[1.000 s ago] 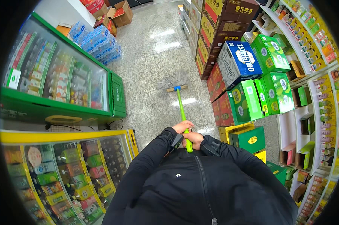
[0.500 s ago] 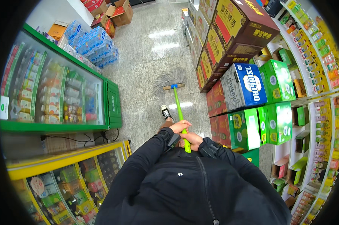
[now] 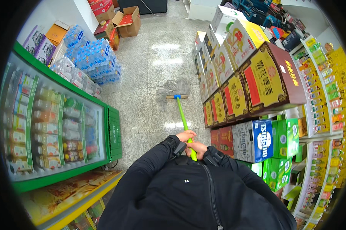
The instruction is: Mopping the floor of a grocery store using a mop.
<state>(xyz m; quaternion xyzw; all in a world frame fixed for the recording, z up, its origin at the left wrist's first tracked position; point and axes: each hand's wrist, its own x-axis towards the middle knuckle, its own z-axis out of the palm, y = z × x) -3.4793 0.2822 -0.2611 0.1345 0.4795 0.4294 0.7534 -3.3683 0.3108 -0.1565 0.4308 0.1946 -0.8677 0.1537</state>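
Both of my hands are wrapped round the light-green handle of a mop [image 3: 183, 118], close to my body. My left hand [image 3: 185, 136] grips it slightly farther forward, and my right hand [image 3: 198, 148] closes on it just behind, near the handle's end. The handle runs ahead and down to a wooden crossbar with a blue joint. Grey strands of the mop head [image 3: 173, 87] lie fanned out on the speckled tile floor [image 3: 142, 103]. Black sleeves cover both forearms, with dark bands at the wrists.
On the left stand a green-framed drinks fridge [image 3: 113, 134], a yellow-edged cabinet [image 3: 77, 207] and packs of bottled water [image 3: 98, 55]. Stacked drink cartons [image 3: 265, 80] line the right, beside shelves of small bottles [image 3: 326, 111]. An opened cardboard box [image 3: 127, 23] sits farther ahead.
I have moved forward along the aisle; fridge and cartons have slid nearer in view. The mop head has advanced with me, both hands still on the handle. The shoe is no longer visible.
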